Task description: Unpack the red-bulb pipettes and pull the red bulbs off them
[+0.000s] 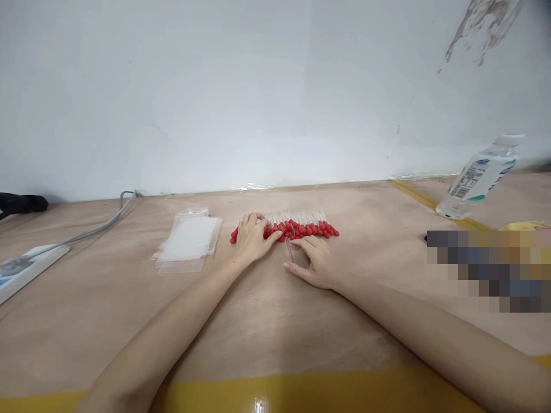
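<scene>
A row of droppers (307, 229) with red rubber bulbs and thin clear tubes lies on the table in front of me, bulbs toward me and tubes toward the wall. My left hand (255, 236) rests over the left part of the row, fingers spread and thumb stretched out, hiding some of the bulbs. Just in front of the row, my right hand (313, 261) has its thumb and fingers apart. Beside its fingertips a thin clear tube (290, 250) points toward me; whether the fingers touch it I cannot tell.
Left of the row lies a stack of clear plastic bags (189, 240). A power strip (32, 267) with a grey cable (99, 229) is farther left. A tilted-looking water bottle (480, 178) stands at the right near the wall (275, 97). Yellow tape (241, 396) runs along the front.
</scene>
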The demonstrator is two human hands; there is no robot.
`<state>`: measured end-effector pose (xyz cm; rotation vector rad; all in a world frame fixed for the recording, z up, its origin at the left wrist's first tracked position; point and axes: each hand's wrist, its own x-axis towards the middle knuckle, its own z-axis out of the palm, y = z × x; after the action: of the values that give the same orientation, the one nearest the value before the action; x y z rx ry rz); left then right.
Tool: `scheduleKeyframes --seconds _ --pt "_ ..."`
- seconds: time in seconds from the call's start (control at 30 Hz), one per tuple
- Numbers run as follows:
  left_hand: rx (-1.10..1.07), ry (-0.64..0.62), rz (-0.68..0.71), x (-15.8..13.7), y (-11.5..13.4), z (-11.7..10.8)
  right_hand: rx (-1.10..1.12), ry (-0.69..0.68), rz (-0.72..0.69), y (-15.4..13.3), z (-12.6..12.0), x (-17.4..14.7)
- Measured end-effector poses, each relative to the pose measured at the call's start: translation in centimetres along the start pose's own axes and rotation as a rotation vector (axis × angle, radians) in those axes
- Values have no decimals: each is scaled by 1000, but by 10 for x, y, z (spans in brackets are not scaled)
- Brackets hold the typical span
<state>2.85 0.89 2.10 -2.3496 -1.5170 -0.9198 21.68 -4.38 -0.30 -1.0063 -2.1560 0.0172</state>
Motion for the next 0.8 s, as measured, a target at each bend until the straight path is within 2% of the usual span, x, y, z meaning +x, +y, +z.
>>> scheduleKeyframes --seconds 0.1,0.23,0.37,0.43,0.57,0.67,0.8 --pt "-55 63 -67 1 -2 6 13 47 12 4 5 0" --pt "-153 189 -183 -11 0 -5 47 176 -9 9 11 0" --pt "-291 155 -72 -38 -1 -26 -18 306 -73 10 4 1" --pt "-341 77 9 -52 -3 -34 -83 281 -155 10 -2 1" --pt "-380 -60 132 -68 -7 -43 -155 106 -334 10 -9 -2" --pt "-383 -70 173 -70 -8 -44 -126 36 -403 12 -7 -4" --pt "-384 -70 243 -70 -4 -42 -58 37 -413 10 -2 -5"
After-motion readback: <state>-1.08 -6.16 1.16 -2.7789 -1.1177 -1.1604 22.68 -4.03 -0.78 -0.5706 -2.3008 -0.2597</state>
